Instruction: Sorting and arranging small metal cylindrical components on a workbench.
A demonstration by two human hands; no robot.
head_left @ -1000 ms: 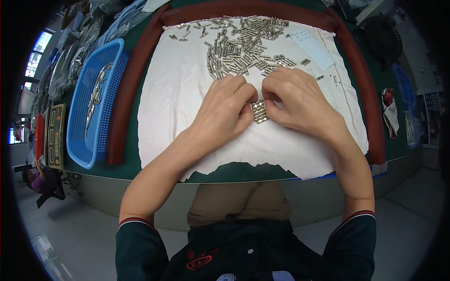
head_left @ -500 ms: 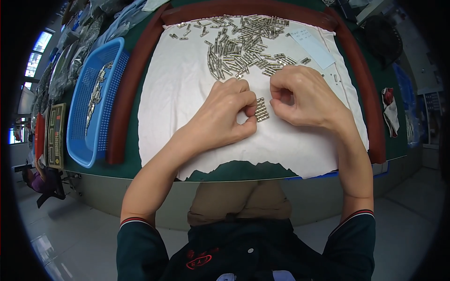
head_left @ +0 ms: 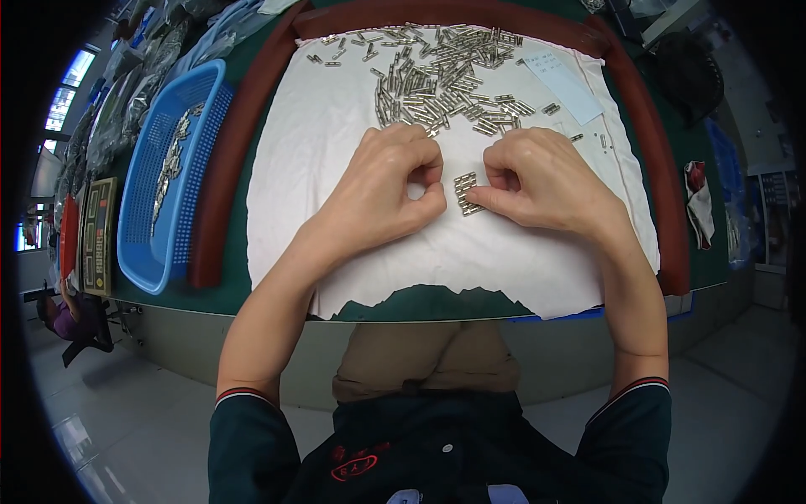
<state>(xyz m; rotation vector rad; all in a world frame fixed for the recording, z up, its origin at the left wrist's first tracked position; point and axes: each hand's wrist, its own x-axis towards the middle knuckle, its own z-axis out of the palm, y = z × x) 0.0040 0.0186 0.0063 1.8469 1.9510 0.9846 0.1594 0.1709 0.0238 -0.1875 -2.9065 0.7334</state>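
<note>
A small block of silver metal links [head_left: 464, 193], set side by side in rows, lies on the white cloth between my hands. My right hand [head_left: 546, 181] has its thumb against the block's right edge and its other fingers curled; the fingertips are partly hidden. Just left of the block, apart from it, my left hand [head_left: 382, 185] is closed with thumb and forefinger tips brought together. Whatever may be in that pinch is too small to make out. Beyond both hands spreads a loose pile of similar silver links [head_left: 445, 80].
A padded dark red border [head_left: 227, 160] frames the white cloth [head_left: 294, 168] on the green table. Left of it stands a blue basket [head_left: 180, 244] holding silver metal strips. A pale blue paper slip [head_left: 567, 88] lies at the far right. Another person [head_left: 69, 319] sits far left.
My left hand has drawn back leftward from the block of links. My right hand's thumb has come over to touch the block's right edge.
</note>
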